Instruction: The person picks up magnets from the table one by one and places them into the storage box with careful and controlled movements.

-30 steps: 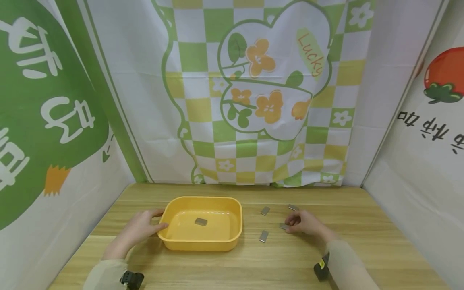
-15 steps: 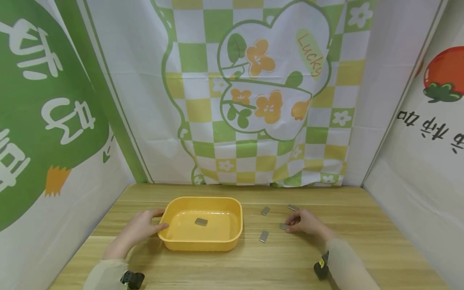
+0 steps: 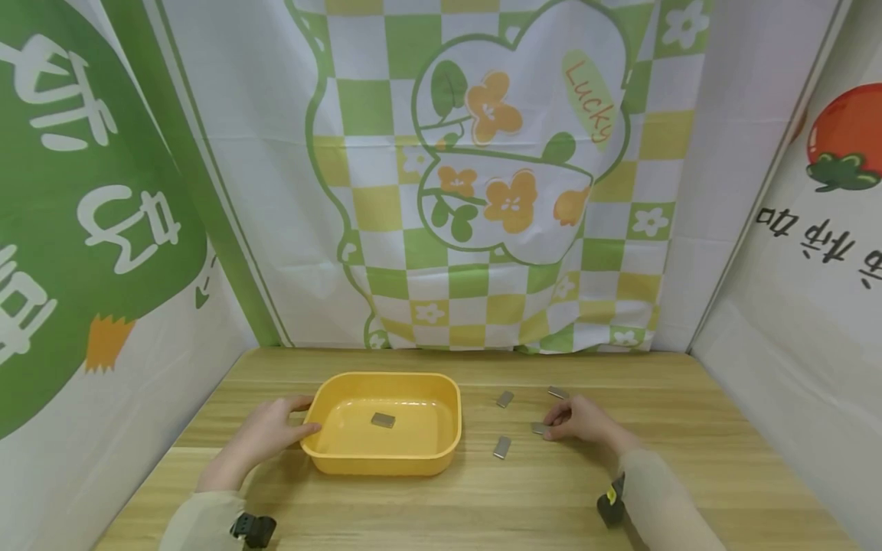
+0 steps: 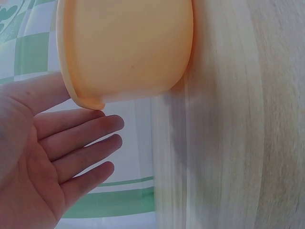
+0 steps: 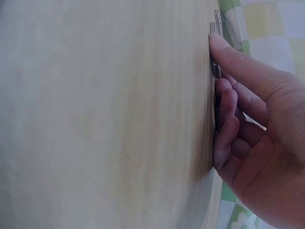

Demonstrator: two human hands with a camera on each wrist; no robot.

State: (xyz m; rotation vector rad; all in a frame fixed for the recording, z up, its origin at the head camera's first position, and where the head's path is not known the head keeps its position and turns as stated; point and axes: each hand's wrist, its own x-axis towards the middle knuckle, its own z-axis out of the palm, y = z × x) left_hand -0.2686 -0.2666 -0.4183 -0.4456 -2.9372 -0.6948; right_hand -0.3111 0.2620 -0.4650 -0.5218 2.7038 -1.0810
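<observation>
In the head view, a yellow plastic basin (image 3: 382, 465) stands on the wooden table, with one small grey rectangular block (image 3: 383, 420) lying inside. My left hand (image 3: 265, 432) holds the basin's left end, thumb over the rim. Seen from the left wrist, the other fingers (image 4: 90, 148) extend below the rim, fairly straight. To the basin's right, my right hand (image 3: 582, 421) pinches another flat grey block (image 3: 539, 428) at the tabletop between thumb and fingers. That hand covers part of the block; its remaining fingers (image 5: 228, 138) curl against the table in the right wrist view.
Between basin and right hand lie two more grey blocks, one farther back (image 3: 505, 399) and one nearer (image 3: 502, 448). Another block (image 3: 557, 392) lies just behind the right hand. A checkered cloth (image 3: 510, 306) hangs at the table's back edge; printed cloths hang at both sides.
</observation>
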